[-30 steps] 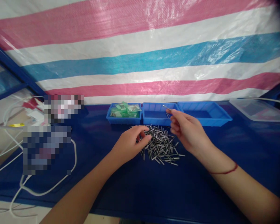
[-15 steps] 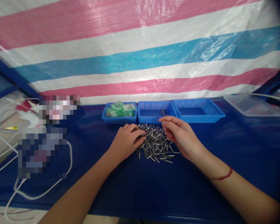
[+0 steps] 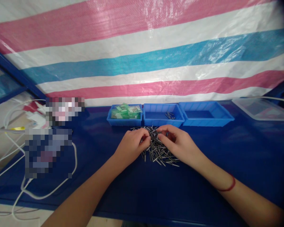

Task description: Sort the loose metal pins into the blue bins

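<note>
A loose pile of small metal pins (image 3: 159, 153) lies on the blue table (image 3: 156, 189). My left hand (image 3: 132, 145) rests at the pile's left edge, fingers curled in a pinch on pins. My right hand (image 3: 177, 143) sits over the pile's right side, thumb and fingers pinched together among the pins. Behind the pile stand three blue trays: the left tray (image 3: 124, 120) holds green packets, the middle tray (image 3: 146, 121) holds a few pins (image 3: 169, 115), the right tray (image 3: 223, 119) looks bare inside.
White cables (image 3: 49, 192) loop over the table's left part beside blurred-out items. A clear plastic lid or tray (image 3: 262, 110) lies at the far right. A pink, white and blue striped tarp (image 3: 142, 56) hangs right behind the trays.
My right hand was raised over the middle tray with a pin; it came down and back onto the pile. A few pins now lie in that tray. My left hand stayed at the pile.
</note>
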`<state>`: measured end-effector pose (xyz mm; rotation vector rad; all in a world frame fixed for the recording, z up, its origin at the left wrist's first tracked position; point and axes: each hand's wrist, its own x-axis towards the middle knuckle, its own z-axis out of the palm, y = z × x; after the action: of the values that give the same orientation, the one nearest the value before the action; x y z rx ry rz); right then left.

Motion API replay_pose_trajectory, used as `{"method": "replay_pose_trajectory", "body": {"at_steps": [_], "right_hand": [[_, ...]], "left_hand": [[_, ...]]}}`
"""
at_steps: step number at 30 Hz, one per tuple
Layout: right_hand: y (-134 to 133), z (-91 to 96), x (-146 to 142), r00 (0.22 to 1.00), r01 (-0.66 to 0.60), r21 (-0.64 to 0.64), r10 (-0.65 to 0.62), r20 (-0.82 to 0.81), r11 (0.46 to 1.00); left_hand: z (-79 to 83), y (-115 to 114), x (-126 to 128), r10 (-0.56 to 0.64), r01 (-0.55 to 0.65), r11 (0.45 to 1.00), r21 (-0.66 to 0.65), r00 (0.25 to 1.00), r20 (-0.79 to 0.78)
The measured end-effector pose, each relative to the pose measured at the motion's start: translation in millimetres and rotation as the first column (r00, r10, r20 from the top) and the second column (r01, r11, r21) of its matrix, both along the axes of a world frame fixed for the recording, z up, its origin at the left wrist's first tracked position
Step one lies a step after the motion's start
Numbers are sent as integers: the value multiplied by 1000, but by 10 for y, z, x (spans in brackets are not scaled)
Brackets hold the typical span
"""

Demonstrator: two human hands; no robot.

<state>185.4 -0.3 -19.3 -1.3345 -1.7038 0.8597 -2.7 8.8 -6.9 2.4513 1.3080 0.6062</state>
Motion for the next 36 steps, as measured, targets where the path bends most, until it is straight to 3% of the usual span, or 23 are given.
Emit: {"method": "replay_pose_trajectory", "body": {"at_steps": [4,9,12,16,20,24,28,36], "right_hand": [[-51,58,-43,997,-41,-2,41,67,999],[-53,112,-62,971,-196,-148,171,-166,969],[-55,124,-78,933,-213,-249,120,-339,945],[-77,123,-97,878,-196,-303,29,-478,933],[-103,106,-90,894,-166,-160,79,-441,973],[-114,56,-77,939,-110,4,105,-326,994],[-119,25,-78,963,-78,96,100,-252,992],[-170,86,-50,972,-168,250,203,-120,954]], "left_hand": [[31,-59,4,-24,27,999,-23,993,115],[32,-145,50,-94,93,996,16,979,182],[6,-174,73,-126,127,992,11,962,242],[-24,-201,109,-3,58,991,-123,914,406],[-25,-211,127,94,67,951,-303,868,487],[-40,-196,122,102,66,936,-345,888,449],[-62,-186,134,142,83,915,-396,851,506],[-5,-194,136,85,87,940,-330,876,475]]}}
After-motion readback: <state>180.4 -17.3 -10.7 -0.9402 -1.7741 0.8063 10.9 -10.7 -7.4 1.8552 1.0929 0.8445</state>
